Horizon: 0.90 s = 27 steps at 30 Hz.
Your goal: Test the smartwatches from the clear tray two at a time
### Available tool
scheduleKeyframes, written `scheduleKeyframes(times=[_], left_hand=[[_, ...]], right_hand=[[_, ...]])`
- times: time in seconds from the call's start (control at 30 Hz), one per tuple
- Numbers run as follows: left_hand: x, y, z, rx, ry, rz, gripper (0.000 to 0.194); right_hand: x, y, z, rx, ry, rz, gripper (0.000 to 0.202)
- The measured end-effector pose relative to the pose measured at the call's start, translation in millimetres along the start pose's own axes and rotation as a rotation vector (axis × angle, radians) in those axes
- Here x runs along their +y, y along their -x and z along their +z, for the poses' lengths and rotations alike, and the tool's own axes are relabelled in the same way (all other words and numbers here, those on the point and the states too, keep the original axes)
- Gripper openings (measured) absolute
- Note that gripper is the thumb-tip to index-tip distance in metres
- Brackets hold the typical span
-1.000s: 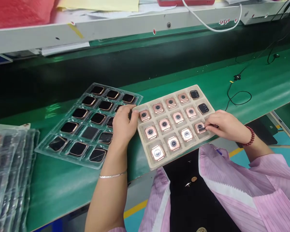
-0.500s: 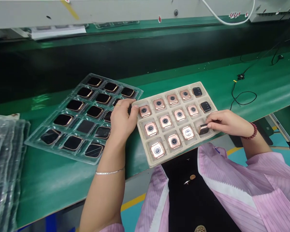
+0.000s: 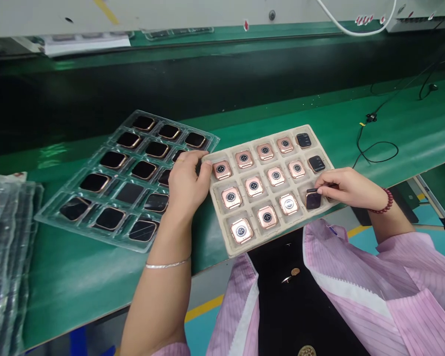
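A beige tray (image 3: 252, 211) lies near the table's front edge, with smartwatch cases in its cells. Most are rose-gold with their round sensor backs up; two in the right column show dark faces. My left hand (image 3: 189, 178) grips the tray's far left corner, thumb along its edge. With fingers pinched, my right hand (image 3: 343, 187) holds a dark-faced smartwatch (image 3: 313, 200) tilted at the near right cell. A dark strip shows at my fingertips; whether it is part of that watch I cannot tell. Beside my left hand lies a clear plastic tray (image 3: 92, 236) of dark-screened watches.
Stacked clear trays (image 3: 7, 257) stand at the left of the green table (image 3: 77, 277). A black cable (image 3: 378, 159) loops on the right. White paper (image 3: 87, 45) lies on the back ledge, and a white cable (image 3: 350, 30) hangs at the top right.
The watch at my right fingertips has tipped, so more of its dark face shows in the near right cell. My left hand stays on the tray corner.
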State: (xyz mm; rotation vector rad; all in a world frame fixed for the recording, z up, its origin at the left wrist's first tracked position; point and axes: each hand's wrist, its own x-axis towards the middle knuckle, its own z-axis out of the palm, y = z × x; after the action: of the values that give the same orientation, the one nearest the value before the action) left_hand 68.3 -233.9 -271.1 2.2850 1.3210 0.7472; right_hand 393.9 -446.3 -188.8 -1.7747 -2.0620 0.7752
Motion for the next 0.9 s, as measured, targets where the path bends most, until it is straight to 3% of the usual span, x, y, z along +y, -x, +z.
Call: scheduleKeyframes(times=[0.13,0.3,0.53,0.9], left_hand=[[-1.0,0.3,0.5,0.007,0.017,0.001,0.033],[-0.5,0.5,0.3,0.01,0.002,0.0,0.033],[-0.9,0.7,0.4,0.009,0.02,0.002,0.032],[-0.1,0.4,0.2,0.013,-0.005,0.012,0.035]], right_hand=[[-1.9,3.5,-5.6,-0.071,-0.102,0.009,0.018],[-3.7,7.1,-6.9,-0.086,-0.068,0.015,0.012],[-4.0,3.9,-3.5,-0.009,0.0,0.069,0.015],[1.9,-0.2,1.0,-0.032,0.077,0.072,0.015]])
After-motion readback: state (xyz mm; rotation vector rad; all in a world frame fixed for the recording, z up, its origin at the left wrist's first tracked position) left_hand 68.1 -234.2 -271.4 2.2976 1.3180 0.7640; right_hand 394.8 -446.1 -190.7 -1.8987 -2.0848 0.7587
